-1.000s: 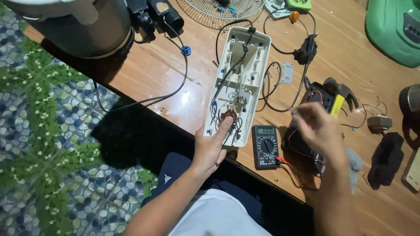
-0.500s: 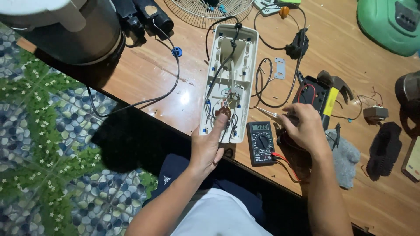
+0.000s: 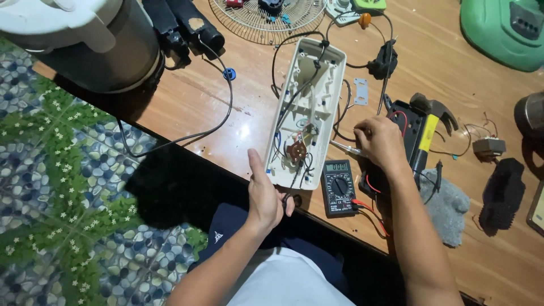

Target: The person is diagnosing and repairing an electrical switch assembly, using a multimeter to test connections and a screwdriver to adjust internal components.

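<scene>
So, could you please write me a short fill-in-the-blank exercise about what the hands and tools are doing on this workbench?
1. The left hand steadies the near end of the open white ____ casing.
2. The right hand holds a thin metal-tipped ____ pointed at the casing.
3. The small black multimeter lies between the two ____.
4. A hammer with a ____ handle lies beyond the right hand.

Missing words: plastic; tool; hands; yellow

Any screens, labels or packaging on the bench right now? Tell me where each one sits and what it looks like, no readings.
Multimeter screen: small pale grey rectangular display at the top of the black multimeter, on the wooden table near its front edge, between the left hand and the right hand, beside the open white casing.
No packages, labels or signs that I can make out.
</scene>
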